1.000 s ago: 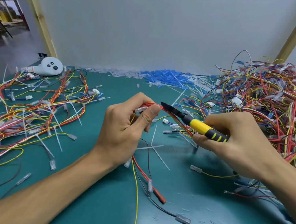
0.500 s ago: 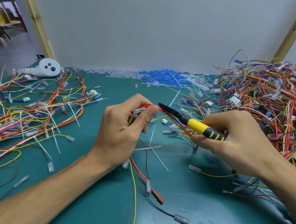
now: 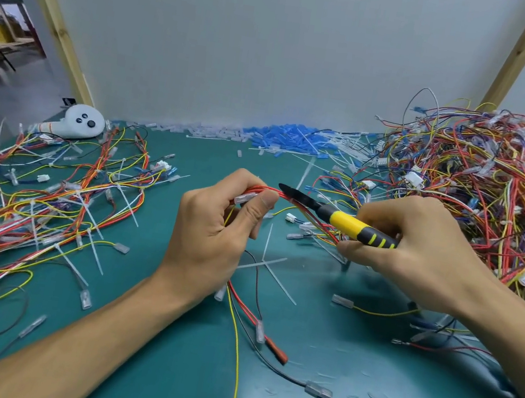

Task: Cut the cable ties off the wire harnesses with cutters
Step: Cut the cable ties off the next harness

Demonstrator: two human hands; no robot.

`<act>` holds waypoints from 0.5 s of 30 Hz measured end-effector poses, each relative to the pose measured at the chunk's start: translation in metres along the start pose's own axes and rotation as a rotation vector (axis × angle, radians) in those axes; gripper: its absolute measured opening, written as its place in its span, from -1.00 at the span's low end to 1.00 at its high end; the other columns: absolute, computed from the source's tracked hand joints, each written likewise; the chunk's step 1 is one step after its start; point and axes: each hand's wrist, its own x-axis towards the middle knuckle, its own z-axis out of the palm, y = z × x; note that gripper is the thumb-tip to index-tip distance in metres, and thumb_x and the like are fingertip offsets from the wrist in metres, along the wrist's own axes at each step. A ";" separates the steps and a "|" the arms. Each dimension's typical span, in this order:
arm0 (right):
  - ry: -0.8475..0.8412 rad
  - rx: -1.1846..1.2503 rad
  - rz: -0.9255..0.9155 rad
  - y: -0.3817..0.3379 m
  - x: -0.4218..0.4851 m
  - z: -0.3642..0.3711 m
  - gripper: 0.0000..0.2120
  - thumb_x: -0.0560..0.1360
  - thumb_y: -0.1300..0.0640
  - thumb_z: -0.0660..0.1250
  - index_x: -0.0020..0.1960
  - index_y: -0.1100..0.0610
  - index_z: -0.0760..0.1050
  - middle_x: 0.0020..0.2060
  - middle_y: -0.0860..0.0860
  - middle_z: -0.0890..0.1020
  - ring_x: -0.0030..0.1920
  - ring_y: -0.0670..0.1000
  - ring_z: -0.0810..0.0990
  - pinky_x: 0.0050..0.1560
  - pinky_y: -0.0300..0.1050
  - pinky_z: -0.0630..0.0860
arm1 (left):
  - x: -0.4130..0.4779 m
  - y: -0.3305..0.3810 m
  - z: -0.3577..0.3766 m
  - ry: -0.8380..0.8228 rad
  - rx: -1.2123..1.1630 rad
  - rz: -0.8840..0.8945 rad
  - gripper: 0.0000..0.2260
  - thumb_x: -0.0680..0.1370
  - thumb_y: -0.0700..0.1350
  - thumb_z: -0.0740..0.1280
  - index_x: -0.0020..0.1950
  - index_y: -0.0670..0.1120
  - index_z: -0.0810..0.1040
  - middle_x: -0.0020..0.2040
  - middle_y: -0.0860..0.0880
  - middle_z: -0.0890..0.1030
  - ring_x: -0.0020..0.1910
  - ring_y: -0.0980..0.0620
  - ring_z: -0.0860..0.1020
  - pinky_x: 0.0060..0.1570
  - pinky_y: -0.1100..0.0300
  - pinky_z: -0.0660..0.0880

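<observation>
My left hand (image 3: 215, 229) grips a small wire harness (image 3: 245, 315) of red, yellow and black wires; the bundle bends over my thumb and its loose ends trail down onto the green mat. My right hand (image 3: 422, 257) holds the cutters (image 3: 346, 221) by their yellow and black handle. The dark jaws point left and touch the red wires at my left thumb tip. Whether a cable tie sits between the jaws is hidden.
A big tangled heap of harnesses (image 3: 479, 197) fills the right. Looser harnesses with white ties (image 3: 49, 201) spread on the left. Cut white ties (image 3: 265, 264) lie on the green mat (image 3: 327, 396). Blue and clear connector bits (image 3: 283, 139) line the back wall beside a white controller (image 3: 78, 122).
Both hands and the cutters stay almost as they were; the jaws remain at the red wires by my left thumb. The view shifted slightly.
</observation>
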 end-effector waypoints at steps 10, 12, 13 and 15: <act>0.003 0.035 -0.060 0.002 -0.001 -0.001 -0.67 0.35 -0.20 0.41 -0.28 0.07 0.51 -0.47 0.03 0.49 -0.34 0.15 0.45 -0.26 0.16 0.44 | 0.000 0.000 -0.001 0.002 -0.001 0.003 -0.82 0.67 -0.05 0.34 -0.07 -0.11 0.59 -0.43 0.00 0.49 -0.53 0.16 0.33 -0.43 0.36 0.21; -0.022 0.026 -0.071 0.001 -0.001 -0.001 -0.68 0.37 -0.21 0.40 -0.24 0.06 0.54 -0.43 0.01 0.54 -0.32 0.13 0.49 -0.25 0.16 0.50 | 0.000 0.000 -0.001 0.000 0.001 0.002 -0.82 0.67 -0.05 0.34 -0.07 -0.11 0.59 -0.43 0.00 0.49 -0.52 0.16 0.34 -0.43 0.34 0.22; -0.037 0.022 -0.075 0.000 -0.001 -0.001 -0.69 0.37 -0.21 0.39 -0.22 0.05 0.56 -0.41 0.00 0.56 -0.31 0.13 0.50 -0.24 0.16 0.51 | 0.000 0.000 -0.001 -0.001 0.000 0.001 -0.82 0.67 -0.04 0.34 -0.07 -0.10 0.59 -0.43 0.00 0.49 -0.52 0.16 0.34 -0.43 0.33 0.22; -0.039 0.046 -0.073 0.002 0.000 0.000 -0.69 0.37 -0.19 0.40 -0.24 0.07 0.54 -0.43 0.03 0.53 -0.32 0.15 0.47 -0.25 0.17 0.47 | 0.000 0.000 -0.001 0.001 -0.004 0.000 -0.81 0.66 -0.03 0.34 -0.07 -0.10 0.59 -0.42 -0.01 0.49 -0.52 0.16 0.34 -0.43 0.32 0.23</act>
